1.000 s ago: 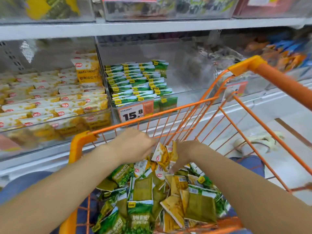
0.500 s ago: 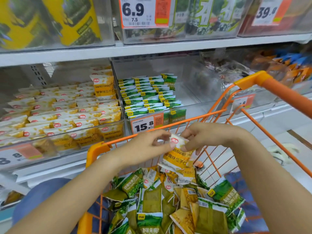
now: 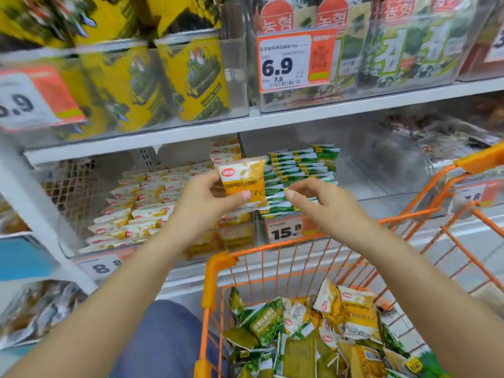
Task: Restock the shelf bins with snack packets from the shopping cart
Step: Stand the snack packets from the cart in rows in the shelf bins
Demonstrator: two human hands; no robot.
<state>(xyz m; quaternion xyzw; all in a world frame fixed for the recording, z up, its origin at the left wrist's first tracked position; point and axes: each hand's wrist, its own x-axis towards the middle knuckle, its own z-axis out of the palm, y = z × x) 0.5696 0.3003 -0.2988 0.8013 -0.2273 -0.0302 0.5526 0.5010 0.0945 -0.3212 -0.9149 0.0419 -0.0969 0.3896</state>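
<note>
My left hand [image 3: 203, 203] pinches a yellow and white snack packet [image 3: 244, 175] and holds it up in front of the middle shelf. My right hand [image 3: 319, 203] hovers just right of the packet with loosely curled fingers and holds nothing. Behind them a clear bin [image 3: 81, 236] holds rows of matching yellow packets [image 3: 141, 205]. The bin to its right [image 3: 381, 170] holds stacked green packets [image 3: 300, 170]. Below, the orange shopping cart [image 3: 215, 271] contains several mixed green and yellow packets [image 3: 313, 331].
The upper shelf [image 3: 272, 121] carries bins of yellow and green seaweed packs with price tags of 6.9 [image 3: 283, 64]. A 15.8 price tag [image 3: 286, 230] hangs on the green bin. The cart's orange handle [image 3: 480, 159] rises at the right.
Both hands rose from the cart to shelf height. My left hand now holds the yellow packet alone, and my right hand has let go of it. The view tilted upward.
</note>
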